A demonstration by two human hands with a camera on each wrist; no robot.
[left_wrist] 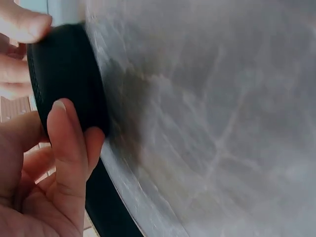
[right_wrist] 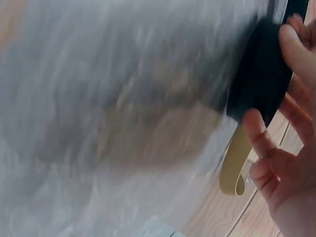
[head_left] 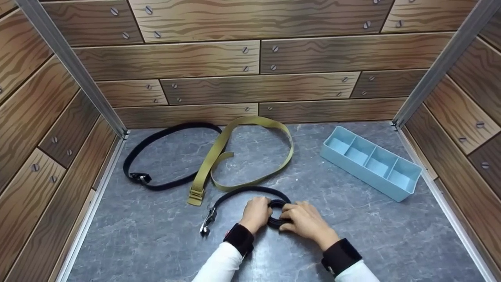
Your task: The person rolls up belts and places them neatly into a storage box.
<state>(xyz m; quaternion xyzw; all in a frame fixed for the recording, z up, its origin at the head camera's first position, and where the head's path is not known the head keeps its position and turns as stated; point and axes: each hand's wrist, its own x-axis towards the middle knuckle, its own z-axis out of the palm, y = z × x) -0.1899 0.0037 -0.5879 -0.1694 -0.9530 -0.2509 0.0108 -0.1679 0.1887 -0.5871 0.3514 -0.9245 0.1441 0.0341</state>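
Grey marbled surface (head_left: 148,235) below, both hands (head_left: 256,214) (head_left: 306,221) grip opposite sides of the coiled black belt (head_left: 277,223) between them.

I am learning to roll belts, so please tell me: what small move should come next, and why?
Probably, the left hand and right hand should turn the black coil slightly, winding in the loose strap, because both hands hold the coil while that strap, ending in a buckle, lies unrolled on the grey surface.

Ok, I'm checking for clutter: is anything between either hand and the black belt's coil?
Nothing visible: the left hand and right hand both hold the coil directly. The olive belt lies beyond it, not between.
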